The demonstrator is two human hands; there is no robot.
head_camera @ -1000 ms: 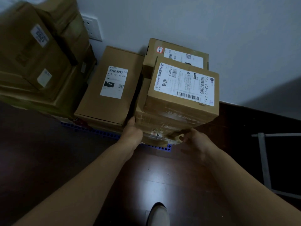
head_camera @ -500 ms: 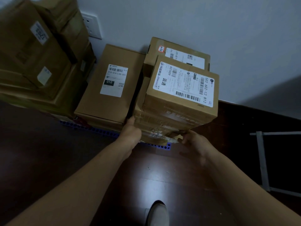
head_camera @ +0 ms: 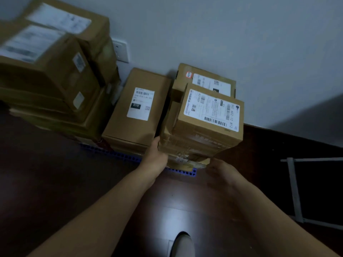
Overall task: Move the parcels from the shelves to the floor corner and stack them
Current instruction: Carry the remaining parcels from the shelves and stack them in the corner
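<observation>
Left grip [head_camera: 157, 154] flat against parcel stack [head_camera: 202, 138], left side; right grip [head_camera: 220, 171] loose, fingers apart, just clear. Advice: square edges flush before releasing.

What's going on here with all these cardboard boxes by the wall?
A person is building a stack of parcels on the floor against the wall. Their left hand presses its left side, below the labelled box on top. The right hand hangs low by the front right corner; blur hides whether it touches. A flat box lies just left, with a taller pile beyond it.
</observation>
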